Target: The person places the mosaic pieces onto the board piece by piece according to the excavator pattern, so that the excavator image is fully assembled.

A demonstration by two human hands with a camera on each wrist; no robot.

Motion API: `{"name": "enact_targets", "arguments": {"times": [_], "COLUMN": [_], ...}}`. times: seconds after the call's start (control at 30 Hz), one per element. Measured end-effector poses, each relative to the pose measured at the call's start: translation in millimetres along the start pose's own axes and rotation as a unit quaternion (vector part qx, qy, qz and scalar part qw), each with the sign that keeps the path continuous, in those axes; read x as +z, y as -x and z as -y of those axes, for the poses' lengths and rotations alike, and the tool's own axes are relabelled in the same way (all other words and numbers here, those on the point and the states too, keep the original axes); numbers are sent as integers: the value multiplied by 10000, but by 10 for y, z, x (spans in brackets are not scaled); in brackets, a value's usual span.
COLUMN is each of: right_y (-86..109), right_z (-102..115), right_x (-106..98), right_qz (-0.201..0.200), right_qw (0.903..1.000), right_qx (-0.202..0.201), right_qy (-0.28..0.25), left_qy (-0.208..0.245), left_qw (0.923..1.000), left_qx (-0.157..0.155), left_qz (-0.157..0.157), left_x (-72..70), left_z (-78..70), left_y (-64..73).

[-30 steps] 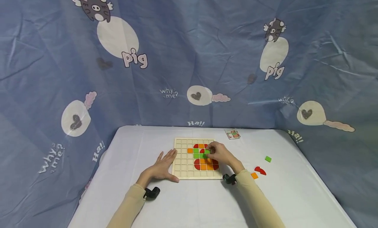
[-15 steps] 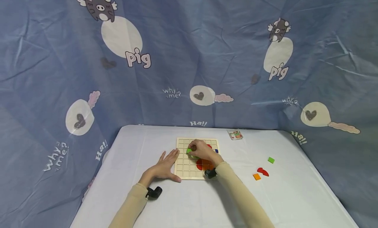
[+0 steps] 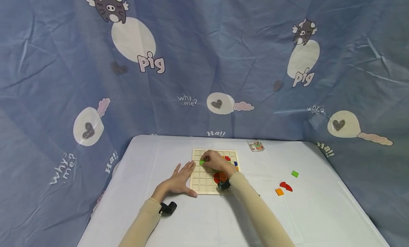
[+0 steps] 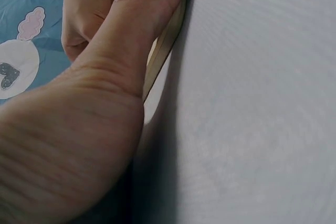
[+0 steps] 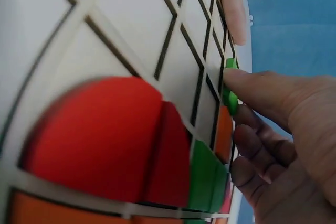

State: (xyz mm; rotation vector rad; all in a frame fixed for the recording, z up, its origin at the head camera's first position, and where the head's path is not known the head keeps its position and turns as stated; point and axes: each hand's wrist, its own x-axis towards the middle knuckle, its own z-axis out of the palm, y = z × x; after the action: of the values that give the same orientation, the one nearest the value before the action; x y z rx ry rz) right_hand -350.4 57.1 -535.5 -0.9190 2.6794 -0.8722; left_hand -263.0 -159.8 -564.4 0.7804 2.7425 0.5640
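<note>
A pale gridded board [image 3: 199, 181] lies on the white table, bearing red, orange and green flat pieces plus a small blue one [image 3: 235, 164] at its right side. Over the board's upper left part, my right hand [image 3: 217, 161] pinches a green tile [image 5: 229, 95] between thumb and fingers, close over the grid beside an orange tile [image 5: 223, 135]. Rounded red pieces [image 5: 100, 140] sit in the nearer cells. My left hand [image 3: 179, 179] rests spread at the board's left edge, its thumb at the lower left corner. The right forearm and hand hide some of the pieces.
To the right on the table lie a loose green tile [image 3: 295, 173], two red pieces [image 3: 285, 186] and an orange tile [image 3: 279, 192]. A small picture card [image 3: 256, 146] lies behind the board, near the blue patterned cloth [image 3: 191, 62].
My right hand has moved left across the board with the green tile, uncovering the blue piece at the right side. The left hand stays at the edge; the head view has shifted slightly.
</note>
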Motion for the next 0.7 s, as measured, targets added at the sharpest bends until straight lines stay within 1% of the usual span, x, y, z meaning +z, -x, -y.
{"name": "enact_targets", "arguments": {"times": [0.13, 0.23, 0.4, 0.47, 0.57, 0.7], "right_y": [-16, -27, -37, -40, -42, -52], "right_z": [16, 17, 18, 23, 34, 54], "right_x": [-40, -49, -37, -31, -25, -25], "right_qz": [132, 204, 165, 153, 193, 224], "right_qw": [9998, 9994, 9983, 9976, 9969, 9962], "right_qx": [92, 46, -122, -119, -40, -66], "right_qy": [103, 263, 544, 661, 760, 843], "left_qy": [-3, -4, -23, 10, -27, -36], "left_qw": [10000, 10000, 10000, 10000, 10000, 9999], "left_qx": [-5, -33, -88, -42, -36, -85], "left_qz": [6, 25, 9, -50, 8, 51], "left_x": [-14, -21, -28, -26, -15, 2], "left_z": [-4, -1, 10, 10, 8, 6], "left_y": [-8, -10, -10, -9, -9, 0]}}
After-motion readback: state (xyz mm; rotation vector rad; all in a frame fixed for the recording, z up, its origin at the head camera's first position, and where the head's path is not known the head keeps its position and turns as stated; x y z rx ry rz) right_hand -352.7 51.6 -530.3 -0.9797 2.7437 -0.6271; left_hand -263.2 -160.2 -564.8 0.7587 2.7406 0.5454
